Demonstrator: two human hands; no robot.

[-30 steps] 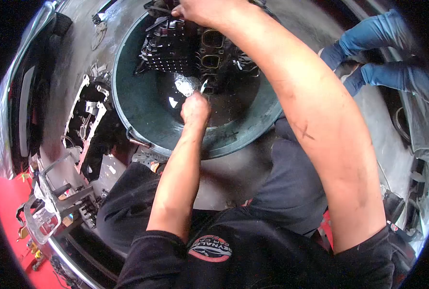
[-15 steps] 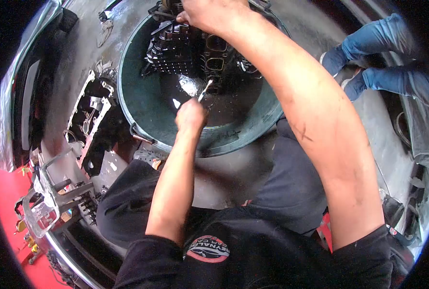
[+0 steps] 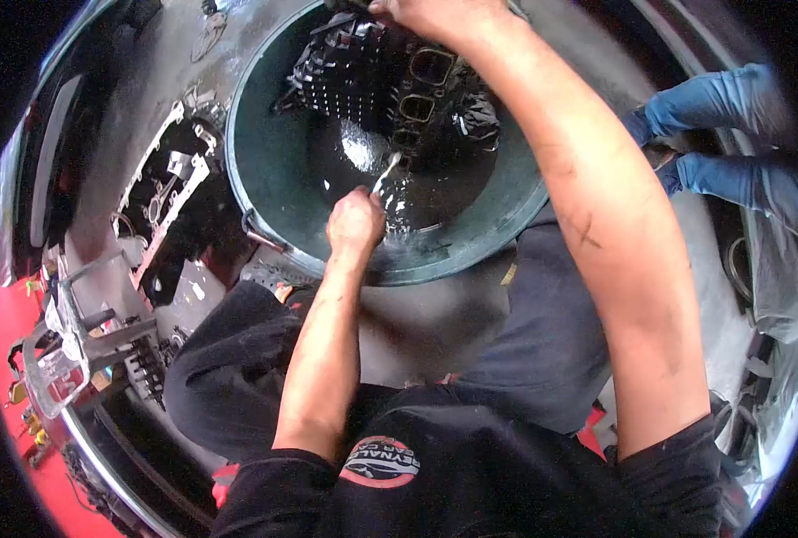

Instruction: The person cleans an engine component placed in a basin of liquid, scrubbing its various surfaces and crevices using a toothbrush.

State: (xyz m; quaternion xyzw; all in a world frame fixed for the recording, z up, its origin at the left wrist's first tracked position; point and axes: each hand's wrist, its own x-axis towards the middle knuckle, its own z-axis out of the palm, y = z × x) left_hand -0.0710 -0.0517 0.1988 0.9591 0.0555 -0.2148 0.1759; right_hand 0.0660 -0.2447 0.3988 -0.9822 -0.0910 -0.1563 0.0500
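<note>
My left hand (image 3: 356, 221) is closed around a slim tool (image 3: 386, 172) with a pale tip, its exact kind unclear. The tip points up toward the lower end of a dark, wet engine part (image 3: 424, 88) with a row of rectangular ports. My right hand (image 3: 430, 16) reaches across to the top of that part, fingers curled at its upper end and partly cut off by the view's edge. Both hands are over a large round green tub (image 3: 254, 152) holding dark, shiny liquid (image 3: 349, 175). A black ribbed part (image 3: 338, 76) stands at the tub's left side.
Left of the tub, an engine block (image 3: 161, 184) lies on the floor. A metal frame (image 3: 63, 354) and a shaft-like part (image 3: 146, 368) are at lower left. Another person's jeans-clad legs (image 3: 721, 134) are at right. My knees flank the tub's near rim.
My view has shifted slightly. The ported part leans a little more to the right, with my right hand at its top. My left hand keeps the tool near the part's lower end.
</note>
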